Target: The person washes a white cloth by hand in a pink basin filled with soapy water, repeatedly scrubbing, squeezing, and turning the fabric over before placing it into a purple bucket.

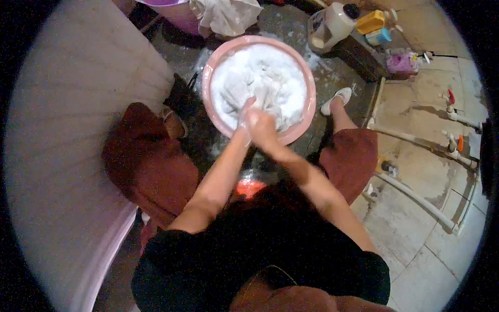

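A pink basin (pixel 208 93) full of white suds stands on the wet floor before me. In the foam lies a soaked whitish cloth (pixel 266 96), bunched up and partly covered by suds. My left hand (pixel 246 115) is closed on the near end of the cloth, with foam on the skin. Right against it, my right hand (pixel 263 127) is curled into a fist over the cloth, slightly blurred. The two hands touch or overlap at the near side of the basin. Most of the fingertips are hidden.
A purple tub (pixel 179 14) with pale cloth (pixel 226 15) over its rim stands behind. At the back right are a large whitish jug (pixel 330 28), a yellow container (pixel 370 22) and a purple bag (pixel 402 62). Pipes (pixel 416 139) with taps run along the right wall.
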`<action>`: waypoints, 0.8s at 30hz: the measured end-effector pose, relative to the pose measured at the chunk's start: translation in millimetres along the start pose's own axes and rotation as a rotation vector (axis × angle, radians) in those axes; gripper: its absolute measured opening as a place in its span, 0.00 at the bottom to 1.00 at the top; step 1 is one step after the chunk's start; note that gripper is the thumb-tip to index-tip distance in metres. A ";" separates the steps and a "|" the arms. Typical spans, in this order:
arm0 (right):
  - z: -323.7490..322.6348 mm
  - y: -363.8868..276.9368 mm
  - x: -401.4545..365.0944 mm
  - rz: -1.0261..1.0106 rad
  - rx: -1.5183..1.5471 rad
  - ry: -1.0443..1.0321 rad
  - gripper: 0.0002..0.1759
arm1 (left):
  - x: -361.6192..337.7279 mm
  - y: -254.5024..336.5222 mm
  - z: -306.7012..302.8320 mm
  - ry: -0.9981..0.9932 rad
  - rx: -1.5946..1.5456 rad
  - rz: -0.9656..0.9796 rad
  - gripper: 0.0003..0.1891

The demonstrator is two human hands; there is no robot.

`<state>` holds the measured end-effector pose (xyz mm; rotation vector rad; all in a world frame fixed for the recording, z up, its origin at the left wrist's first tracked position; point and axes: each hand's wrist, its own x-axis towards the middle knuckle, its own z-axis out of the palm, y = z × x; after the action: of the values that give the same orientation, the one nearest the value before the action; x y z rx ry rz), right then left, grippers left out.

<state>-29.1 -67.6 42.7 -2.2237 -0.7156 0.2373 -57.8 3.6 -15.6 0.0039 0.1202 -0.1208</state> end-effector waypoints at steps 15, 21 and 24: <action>-35.9 70.8 65.0 0.077 -0.146 0.090 0.22 | 11.0 65.8 -34.9 1.153 0.963 0.517 0.14; 18.8 46.0 28.8 0.191 -0.406 -0.148 0.28 | 0.8 24.9 -19.3 1.180 0.717 0.134 0.18; -0.8 39.5 38.8 0.249 -0.032 -0.118 0.20 | 2.3 34.5 -5.5 0.691 0.425 0.092 0.27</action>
<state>19.8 -67.7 16.6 -2.3434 -0.5049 0.4874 -52.0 37.7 -21.4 0.4778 0.7814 -0.0468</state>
